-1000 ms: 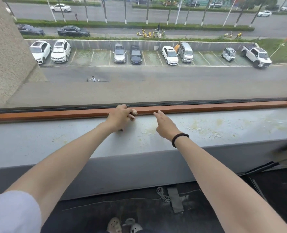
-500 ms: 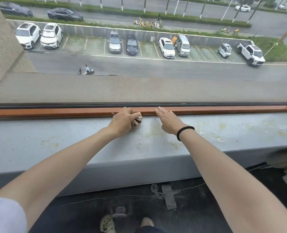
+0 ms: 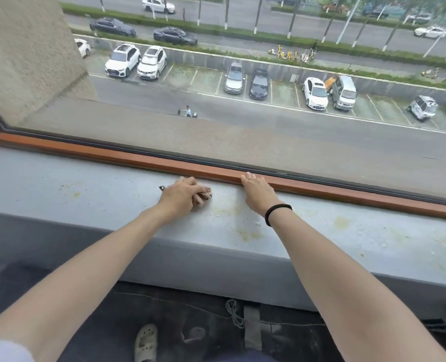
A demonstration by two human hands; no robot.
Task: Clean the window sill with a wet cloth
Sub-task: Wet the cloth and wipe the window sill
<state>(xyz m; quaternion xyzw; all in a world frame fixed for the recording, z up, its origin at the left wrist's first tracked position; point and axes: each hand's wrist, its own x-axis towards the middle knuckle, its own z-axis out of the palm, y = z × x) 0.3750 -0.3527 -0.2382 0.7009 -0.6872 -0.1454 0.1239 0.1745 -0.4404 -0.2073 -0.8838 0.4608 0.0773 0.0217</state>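
A grey window sill [image 3: 86, 194] with yellowish stains runs across the view below an orange-brown window frame [image 3: 143, 159]. My left hand [image 3: 181, 195] grips a small bunched brown patterned cloth [image 3: 205, 196] and presses it on the sill, just short of the frame. Most of the cloth is hidden under the fingers. My right hand [image 3: 256, 190] lies flat on the sill to the right, fingers straight, fingertips touching the frame. A black band circles that wrist.
Yellow stains [image 3: 245, 233] mark the sill between and right of my arms. The window glass [image 3: 242, 113] looks out over a parking lot. Below the sill lies a dark floor with a coiled cord [image 3: 233, 313] and my shoe [image 3: 146, 344].
My left hand with the cloth has slid a little left and back from the frame. The view has turned left and tilted; my right hand stays at the frame.
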